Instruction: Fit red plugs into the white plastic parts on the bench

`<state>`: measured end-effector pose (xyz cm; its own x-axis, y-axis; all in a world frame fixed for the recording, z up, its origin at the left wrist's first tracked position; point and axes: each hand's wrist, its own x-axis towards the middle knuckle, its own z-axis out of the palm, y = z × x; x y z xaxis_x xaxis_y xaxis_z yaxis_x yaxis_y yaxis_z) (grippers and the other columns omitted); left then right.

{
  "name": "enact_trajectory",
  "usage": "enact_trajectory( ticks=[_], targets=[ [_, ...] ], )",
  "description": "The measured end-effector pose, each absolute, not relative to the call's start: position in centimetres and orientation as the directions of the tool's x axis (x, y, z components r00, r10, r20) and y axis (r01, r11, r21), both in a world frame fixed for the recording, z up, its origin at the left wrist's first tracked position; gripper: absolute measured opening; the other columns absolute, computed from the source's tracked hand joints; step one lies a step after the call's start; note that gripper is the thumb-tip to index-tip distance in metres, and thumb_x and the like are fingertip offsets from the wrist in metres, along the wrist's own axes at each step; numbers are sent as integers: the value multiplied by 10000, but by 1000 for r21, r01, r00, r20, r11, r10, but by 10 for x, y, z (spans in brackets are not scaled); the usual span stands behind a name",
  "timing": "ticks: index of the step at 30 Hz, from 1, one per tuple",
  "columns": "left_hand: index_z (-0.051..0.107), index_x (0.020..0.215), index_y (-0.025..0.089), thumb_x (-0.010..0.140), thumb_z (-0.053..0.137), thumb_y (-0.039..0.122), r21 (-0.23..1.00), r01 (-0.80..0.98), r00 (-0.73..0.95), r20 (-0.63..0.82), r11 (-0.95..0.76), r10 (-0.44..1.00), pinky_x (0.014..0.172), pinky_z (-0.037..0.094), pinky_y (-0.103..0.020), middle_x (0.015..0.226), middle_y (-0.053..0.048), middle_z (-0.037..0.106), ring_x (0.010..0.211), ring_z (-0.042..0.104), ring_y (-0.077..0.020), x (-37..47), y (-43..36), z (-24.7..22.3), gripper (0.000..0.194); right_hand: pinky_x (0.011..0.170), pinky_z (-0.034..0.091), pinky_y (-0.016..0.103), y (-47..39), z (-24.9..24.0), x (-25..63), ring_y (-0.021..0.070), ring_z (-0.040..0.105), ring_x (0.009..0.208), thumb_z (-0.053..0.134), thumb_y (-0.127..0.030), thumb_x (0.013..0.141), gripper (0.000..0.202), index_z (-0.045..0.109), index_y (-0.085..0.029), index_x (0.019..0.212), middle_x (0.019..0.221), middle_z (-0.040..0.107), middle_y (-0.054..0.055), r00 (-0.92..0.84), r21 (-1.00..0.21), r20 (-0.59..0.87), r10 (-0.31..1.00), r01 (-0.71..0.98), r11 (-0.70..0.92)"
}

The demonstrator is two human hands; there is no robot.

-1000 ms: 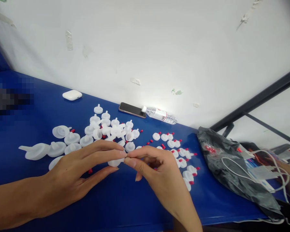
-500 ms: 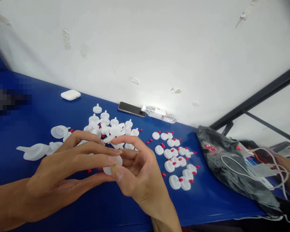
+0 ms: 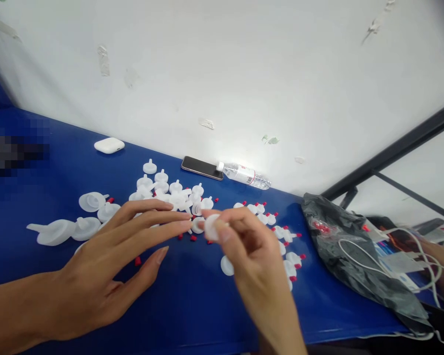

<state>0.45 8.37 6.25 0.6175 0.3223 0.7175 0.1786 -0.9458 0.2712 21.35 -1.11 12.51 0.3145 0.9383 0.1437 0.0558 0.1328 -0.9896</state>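
My left hand point(image 3: 114, 256) is over the blue table point(image 3: 192, 315), fingers stretched and apart, holding nothing. To its right, my right hand point(image 3: 255, 251) pinches a white plastic cap point(image 3: 211, 227) between thumb and fingers. Behind the hands lies a pile of white spouted caps point(image 3: 161, 187), with small red tips point(image 3: 193, 238) scattered in front. Another white cap point(image 3: 227, 266) lies below my right hand. Farther right are several white caps with red tips on their spouts point(image 3: 290, 269), partly hidden by my right hand. Larger white spouted pieces point(image 3: 55, 232) lie at the left.
A white case point(image 3: 109, 145), a phone point(image 3: 202, 167) and a clear bottle point(image 3: 244, 174) lie along the wall. At the right is a dark plastic bag point(image 3: 355, 261) with cables and a red-filled packet. Another person's hand point(image 3: 438, 254) shows at the right edge.
My right hand has moved right, away from my left hand, with the white cap in its fingers. My left hand has let go of the cap. A white cap now shows below my right hand.
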Motion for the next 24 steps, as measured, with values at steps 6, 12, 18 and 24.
enact_trajectory(
  ticks=[6, 12, 18, 24],
  targets=[
    [559, 1579, 259, 1056, 477, 42, 11, 308, 767, 589, -951, 255, 1329, 420, -573, 1781, -90, 408, 1686, 306, -343, 8, 91, 57, 572, 827, 627, 328, -28, 130, 267, 235, 771, 1049, 690, -575, 1012, 306, 785, -285, 1032, 1367, 781, 73, 485, -840, 249, 838, 539, -63],
    [609, 1545, 252, 1051, 466, 100, -52, 319, 805, 543, -946, 242, 1269, 493, -553, 1675, -97, 560, 1581, 488, -354, 9, 100, 53, 537, 797, 565, 380, -28, 117, 283, 251, 723, 902, 668, -531, 993, 287, 834, -297, 982, 1071, 812, 54, 497, -657, 235, 835, 714, -240],
    [714, 1346, 226, 1025, 438, 37, -88, 318, 769, 606, -944, 203, 1136, 566, -527, 1440, -94, 717, 1388, 631, -331, 13, 98, 56, 464, 762, 519, 370, -23, 111, 283, 263, 740, 864, 616, -434, 1027, 268, 853, -312, 1047, 1049, 859, 36, 478, -568, 138, 867, 756, -327],
    [722, 1319, 188, 1029, 429, 33, -99, 339, 771, 599, -936, 216, 1090, 553, -543, 1342, -121, 740, 1311, 647, -355, 14, 99, 54, 441, 605, 450, 358, -49, 125, 291, 253, 708, 611, 716, -445, 924, 170, 864, -372, 879, 673, 776, -7, 592, -326, 48, 805, 771, -547]
  ],
)
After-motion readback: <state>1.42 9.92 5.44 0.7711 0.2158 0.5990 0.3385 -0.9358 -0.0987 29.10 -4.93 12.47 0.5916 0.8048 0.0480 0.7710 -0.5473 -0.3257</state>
